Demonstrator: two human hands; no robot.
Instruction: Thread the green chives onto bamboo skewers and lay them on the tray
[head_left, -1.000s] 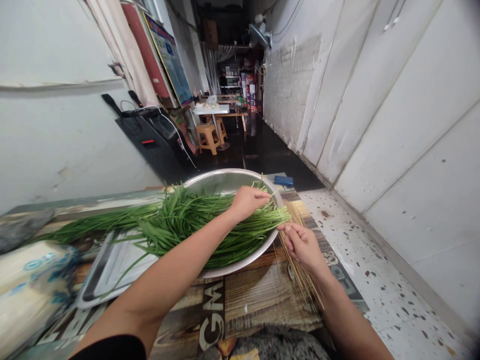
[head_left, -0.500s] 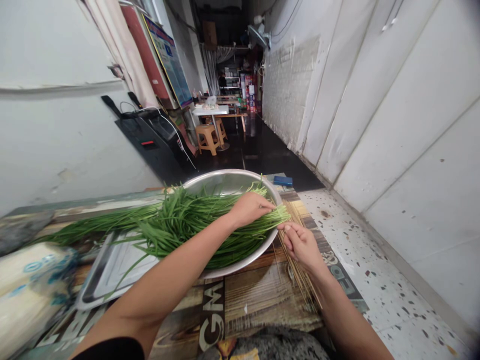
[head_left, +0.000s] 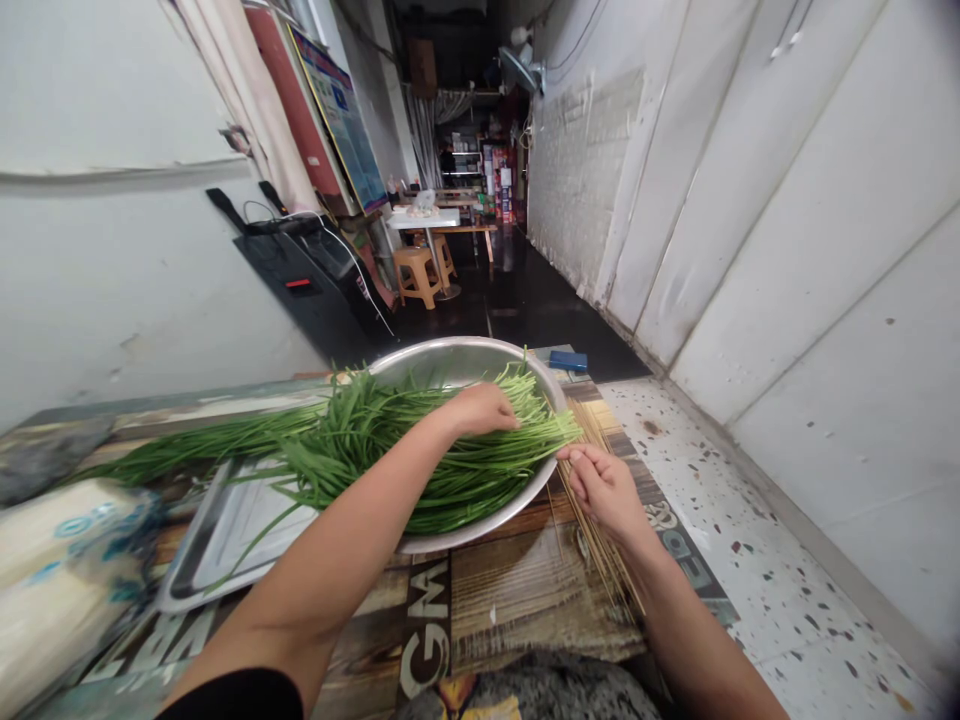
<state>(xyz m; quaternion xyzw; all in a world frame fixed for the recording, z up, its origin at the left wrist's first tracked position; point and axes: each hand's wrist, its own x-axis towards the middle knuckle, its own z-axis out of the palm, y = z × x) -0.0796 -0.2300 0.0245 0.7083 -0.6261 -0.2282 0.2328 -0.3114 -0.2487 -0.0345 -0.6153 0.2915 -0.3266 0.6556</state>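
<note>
A wide metal basin (head_left: 551,480) holds a heap of garlic chives (head_left: 465,480), pale stem ends toward the right rim. My left hand (head_left: 484,408) is over the heap, fingers curled down and closed on some chives; its fingertips are partly hidden. Just outside the right rim, close to the stem ends, my right hand (head_left: 606,490) is closed in a pinch. What lies between its thumb and finger is too small to make out. Thin bamboo skewers (head_left: 600,560) lie on the table beneath and beside this hand.
Left of the basin sits a metal tray (head_left: 247,560), with more chives lying behind it. A plastic bag with pale contents (head_left: 71,570) is at far left. A blue box (head_left: 568,361) lies beyond the basin. Farther off stand a white table (head_left: 424,218) and stools (head_left: 416,277).
My left hand has moved left, from the stem ends near the rim back over the heap of chives. My right hand stays in nearly the same place, still pinched.
</note>
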